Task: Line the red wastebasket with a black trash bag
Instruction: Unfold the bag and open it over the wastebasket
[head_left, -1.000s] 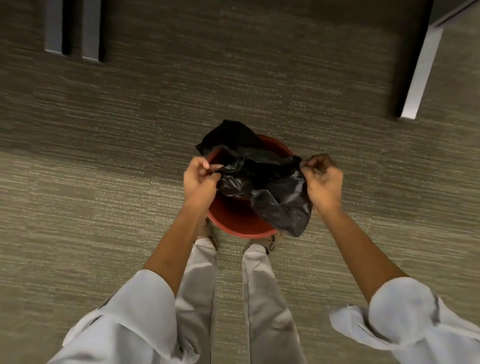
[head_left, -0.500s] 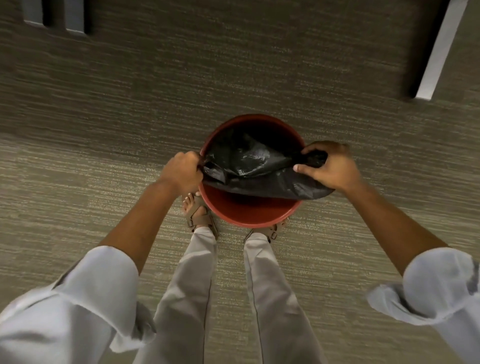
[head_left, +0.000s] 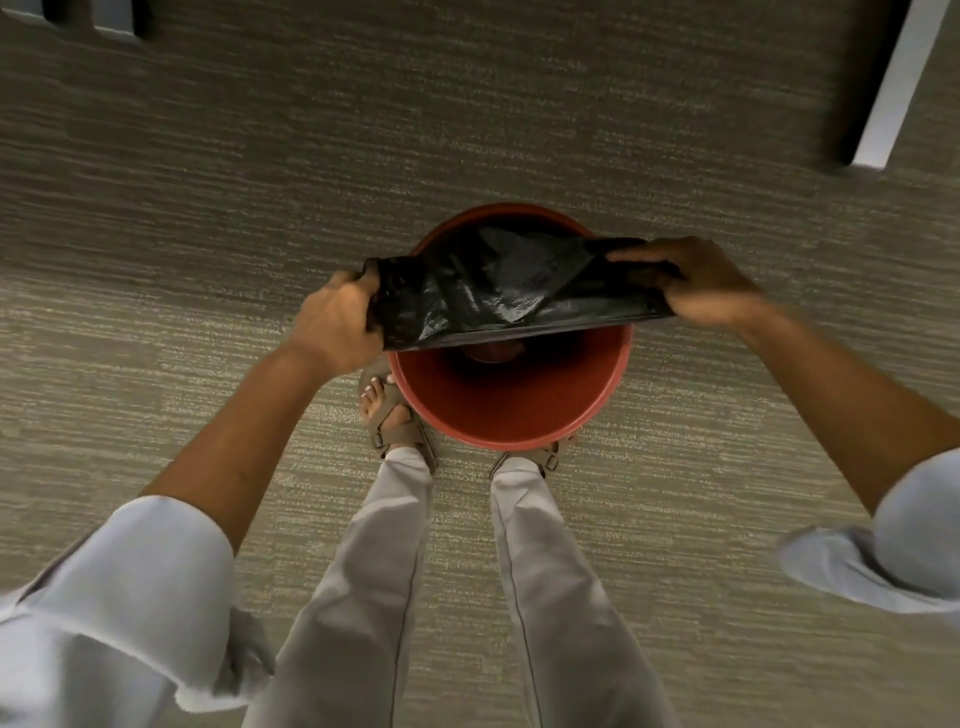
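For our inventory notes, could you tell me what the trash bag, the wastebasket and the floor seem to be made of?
Black trash bag: thin plastic film, glossy; it crinkles and shows sharp highlights. Red wastebasket: probably moulded plastic, smooth with a soft sheen on its inner wall, though painted metal cannot be ruled out. Floor: low-pile carpet, matt, with a streaked grey-beige weave.

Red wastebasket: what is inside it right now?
The near part of the red wastebasket shows bare red wall. The black trash bag, stretched between both hands, covers the far part, hiding most of the bottom.
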